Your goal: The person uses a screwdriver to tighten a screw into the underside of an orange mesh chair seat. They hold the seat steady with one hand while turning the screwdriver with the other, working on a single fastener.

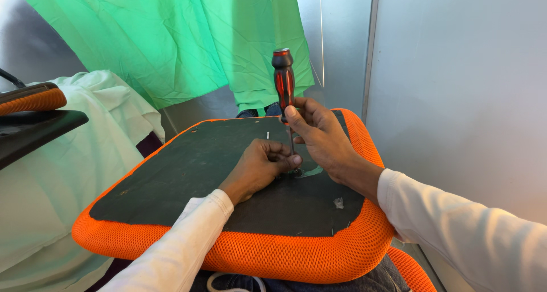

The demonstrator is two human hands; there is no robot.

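Right hand (319,133) grips upright screwdriver (284,81); left hand (259,166) pinches its tip on seat (188,172)

— How is the light on my feed?
— Bright and even daylight, strongest from the upper left. The green cloth (188,35) glows, and the grey wall panel (456,92) is slightly washed out.
— Shadows, focus?
— Soft shadows under my hands on the black seat underside (188,172). Centre sharp; the white sleeves (456,235) soften and stretch near the edges.
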